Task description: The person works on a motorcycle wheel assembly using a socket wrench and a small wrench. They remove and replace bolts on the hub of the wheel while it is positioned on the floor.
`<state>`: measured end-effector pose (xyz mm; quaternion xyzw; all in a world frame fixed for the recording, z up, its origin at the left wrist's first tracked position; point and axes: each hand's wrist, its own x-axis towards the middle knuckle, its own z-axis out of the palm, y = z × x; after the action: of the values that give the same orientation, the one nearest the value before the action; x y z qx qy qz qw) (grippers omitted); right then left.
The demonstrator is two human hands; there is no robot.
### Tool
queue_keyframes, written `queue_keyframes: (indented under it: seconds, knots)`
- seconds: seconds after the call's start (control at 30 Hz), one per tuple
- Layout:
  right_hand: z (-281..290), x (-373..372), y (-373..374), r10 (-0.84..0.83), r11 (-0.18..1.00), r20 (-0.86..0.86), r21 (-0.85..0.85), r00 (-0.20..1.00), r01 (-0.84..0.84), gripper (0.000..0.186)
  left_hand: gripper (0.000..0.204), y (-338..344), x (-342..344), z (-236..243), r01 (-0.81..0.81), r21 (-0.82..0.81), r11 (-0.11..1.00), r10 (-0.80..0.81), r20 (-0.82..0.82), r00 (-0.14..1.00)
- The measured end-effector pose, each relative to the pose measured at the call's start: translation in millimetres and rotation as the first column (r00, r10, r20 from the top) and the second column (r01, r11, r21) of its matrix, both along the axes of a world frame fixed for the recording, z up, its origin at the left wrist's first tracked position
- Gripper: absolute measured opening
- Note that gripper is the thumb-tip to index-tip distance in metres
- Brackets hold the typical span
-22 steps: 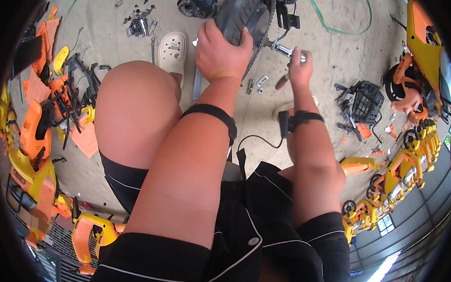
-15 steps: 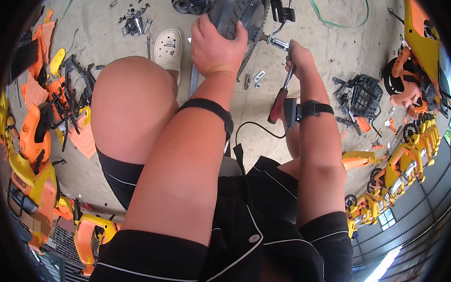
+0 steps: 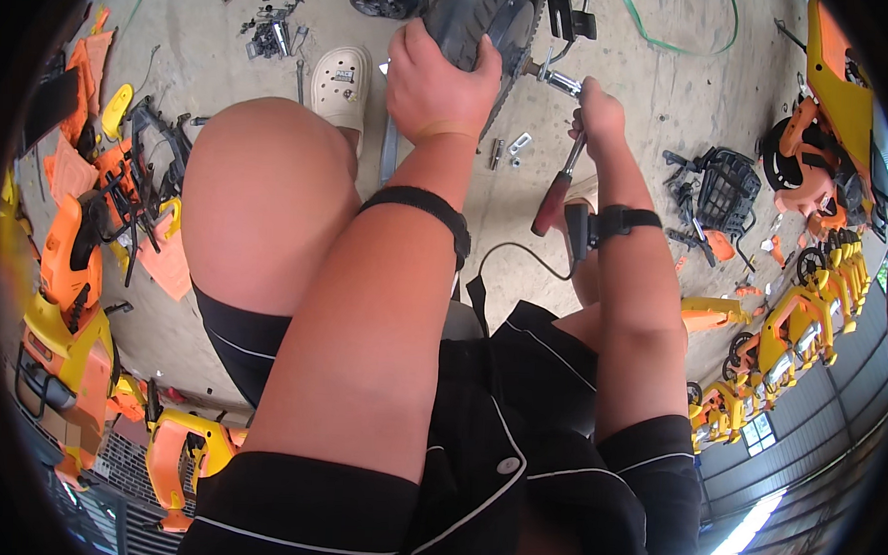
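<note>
My left hand (image 3: 441, 87) is wrapped over the black tyre (image 3: 469, 26) of a wheel, thumb against its side and fingers across the tread. To its right, my right hand (image 3: 600, 117) is closed around a ratchet wrench near its head. The wrench's red and black handle (image 3: 552, 205) hangs down toward me. A shiny socket (image 3: 562, 83) on the wrench points left and meets the end of the wheel's axle. Below it on the floor lie a metal bolt or sleeve (image 3: 497, 154), a slotted metal plate (image 3: 519, 143) and a small nut (image 3: 515, 163).
A pile of small fasteners (image 3: 268, 38) lies at the upper left, beside a long thin tool (image 3: 299, 82). A black wire basket (image 3: 728, 190) rests on the right. Orange and yellow body panels (image 3: 68, 250) crowd the left; a row of yellow vehicles (image 3: 795, 314) stands at right.
The whole view has shifted slightly. The wrench handle's lower end has swung a little to the left relative to its head. Both hands keep their hold.
</note>
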<state>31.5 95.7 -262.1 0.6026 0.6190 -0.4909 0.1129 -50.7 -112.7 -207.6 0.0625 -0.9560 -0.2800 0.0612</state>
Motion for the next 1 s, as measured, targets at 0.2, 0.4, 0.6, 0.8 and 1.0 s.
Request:
queue_keyframes:
  seconds: [0.2,0.4,0.6,0.8,1.0]
  knots:
    - [-5.0,7.6,-16.1,0.090,0.967,-0.108,0.245,0.990,-0.062,0.053,0.071,-0.3,-0.2,0.2,-0.011,0.008,1.000,0.011,-0.002,1.000]
    - [-16.6,28.9,-31.5,0.226,0.886,-0.349,0.462,0.909,-0.042,0.045,0.070,-0.5,0.0,0.4,-0.010,0.014,1.000,0.011,-0.009,1.000]
    - [6.6,0.8,1.6,0.034,0.998,0.021,-0.062,0.999,-0.033,0.046,0.069,0.9,0.1,0.2,-0.030,0.023,0.999,0.030,0.024,0.999]
    - [1.9,6.8,-15.8,0.081,0.974,-0.074,0.217,0.994,-0.063,0.051,0.069,0.1,-0.3,-1.0,-0.033,0.027,0.999,0.032,0.027,0.999]
    - [-30.1,34.9,-13.6,0.247,0.915,-0.285,0.385,0.926,-0.125,0.050,0.071,0.5,0.1,0.0,-0.015,-0.008,1.000,0.015,0.039,0.999]
